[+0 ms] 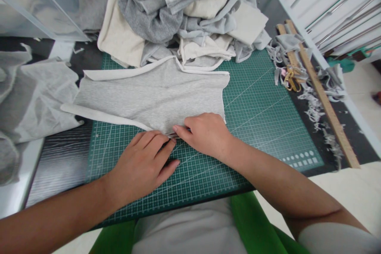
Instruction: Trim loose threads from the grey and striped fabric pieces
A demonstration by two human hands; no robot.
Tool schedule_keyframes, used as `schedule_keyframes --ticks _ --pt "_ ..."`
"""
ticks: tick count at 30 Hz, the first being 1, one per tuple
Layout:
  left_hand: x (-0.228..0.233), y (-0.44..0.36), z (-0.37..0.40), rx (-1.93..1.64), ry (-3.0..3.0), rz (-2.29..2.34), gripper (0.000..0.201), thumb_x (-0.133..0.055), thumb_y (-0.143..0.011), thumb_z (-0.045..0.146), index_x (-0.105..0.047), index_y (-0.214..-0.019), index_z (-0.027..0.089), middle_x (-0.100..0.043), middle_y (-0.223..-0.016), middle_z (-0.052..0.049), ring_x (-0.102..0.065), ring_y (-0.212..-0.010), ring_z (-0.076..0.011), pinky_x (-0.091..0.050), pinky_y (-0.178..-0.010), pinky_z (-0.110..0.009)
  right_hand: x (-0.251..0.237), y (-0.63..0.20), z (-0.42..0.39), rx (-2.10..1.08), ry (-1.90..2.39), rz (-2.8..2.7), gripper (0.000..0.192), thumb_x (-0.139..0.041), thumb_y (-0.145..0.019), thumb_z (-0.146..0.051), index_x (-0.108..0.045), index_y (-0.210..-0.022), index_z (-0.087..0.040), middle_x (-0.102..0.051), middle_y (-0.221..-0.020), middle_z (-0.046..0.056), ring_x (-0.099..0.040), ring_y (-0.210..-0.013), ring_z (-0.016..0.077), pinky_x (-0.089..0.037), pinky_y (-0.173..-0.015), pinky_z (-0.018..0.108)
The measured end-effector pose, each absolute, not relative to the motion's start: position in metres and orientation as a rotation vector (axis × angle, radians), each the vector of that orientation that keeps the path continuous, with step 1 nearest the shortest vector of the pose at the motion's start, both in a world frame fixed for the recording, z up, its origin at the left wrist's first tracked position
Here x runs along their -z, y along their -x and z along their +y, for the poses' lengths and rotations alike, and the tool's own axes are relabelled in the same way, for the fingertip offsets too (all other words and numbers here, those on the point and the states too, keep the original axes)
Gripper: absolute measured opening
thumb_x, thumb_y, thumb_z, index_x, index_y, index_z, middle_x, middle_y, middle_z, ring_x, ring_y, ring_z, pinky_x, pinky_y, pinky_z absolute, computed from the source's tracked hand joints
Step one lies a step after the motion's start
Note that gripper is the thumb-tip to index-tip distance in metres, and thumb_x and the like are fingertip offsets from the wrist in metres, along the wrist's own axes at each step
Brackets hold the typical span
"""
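— So, what are the two hands doing?

— Both are at the near edge of the grey cloth (154, 95). The right hand (205, 133) pinches that edge with its fingertips. The left hand (143, 164) lies flat and loose on the green mat (262, 111), holding nothing, its fingers touching the same spot.

— Where is the cloth?

— It is spread flat in the middle of the mat, which lies on the worktop (59, 162). It has a white band (104, 117) along its near-left edge and one more along its far edge.

— How far along does the work look?

— I think it is early. The cloth is laid out smooth, so that part looks done. Only one small bit of the near edge is pinched. I cannot tell if a fold is started there; the fingers hide it. All the other edges look untouched.

— What else is around?

— A big pile of cloth (184, 12) sits at the far edge of the mat. More grey cloth (35, 95) hangs at the left edge of the worktop. At the right edge there is a wooden ruler (324, 103), gold scissors (291, 79) and lots of little scraps (312, 99).
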State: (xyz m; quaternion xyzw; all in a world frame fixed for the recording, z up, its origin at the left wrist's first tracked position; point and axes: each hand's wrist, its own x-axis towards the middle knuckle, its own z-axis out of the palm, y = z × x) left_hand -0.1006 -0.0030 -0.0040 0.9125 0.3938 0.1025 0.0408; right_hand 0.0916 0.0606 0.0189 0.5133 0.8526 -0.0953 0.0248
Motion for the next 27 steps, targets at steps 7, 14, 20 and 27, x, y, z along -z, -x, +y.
schedule_keyframes --ticks 7,14,20,27 --pt "0.0048 0.1011 -0.0025 -0.319 -2.779 1.204 0.039 -0.055 -0.089 0.037 -0.061 -0.118 0.011 -0.060 -0.105 -0.013 -0.055 -0.099 -0.0294 -0.048 -0.084 -0.047 -0.0191 -0.0922 0.0601 0.293 -1.590 2.645 0.051 -0.037 -0.093 -0.053 -0.072 -0.075 -0.020 -0.070 -0.067 0.006 -0.062 -0.063 0.0196 -0.032 -0.056 0.029" --pt "0.0045 0.1014 -0.0026 -0.340 -2.776 1.196 0.039 -0.055 -0.089 0.036 -0.061 -0.118 0.011 -0.060 -0.105 -0.013 -0.054 -0.099 -0.0290 -0.048 -0.083 -0.047 -0.0185 -0.0929 0.0604 0.261 -1.572 2.679 0.052 -0.036 -0.094 -0.053 -0.071 -0.073 -0.021 -0.069 -0.065 0.005 -0.062 -0.061 0.0202 -0.029 -0.054 0.030" --pt "0.0051 0.1021 -0.0021 -0.340 -2.780 1.200 0.038 -0.055 -0.089 0.036 -0.061 -0.117 0.011 -0.060 -0.105 -0.012 -0.054 -0.099 -0.0290 -0.048 -0.083 -0.047 -0.0169 -0.0933 0.0601 0.260 -1.574 2.694 0.051 -0.037 -0.093 -0.053 -0.070 -0.071 -0.020 -0.069 -0.064 0.005 -0.062 -0.060 0.0197 -0.028 -0.053 0.029" --pt "0.0051 0.1009 -0.0021 -0.338 -2.775 1.198 0.038 -0.055 -0.089 0.036 -0.061 -0.117 0.012 -0.060 -0.105 -0.012 -0.054 -0.099 -0.0291 -0.049 -0.083 -0.047 -0.0182 -0.0932 0.0603 0.273 -1.573 2.678 0.052 -0.036 -0.094 -0.053 -0.071 -0.074 -0.020 -0.070 -0.066 0.006 -0.062 -0.062 0.0199 -0.031 -0.055 0.030"
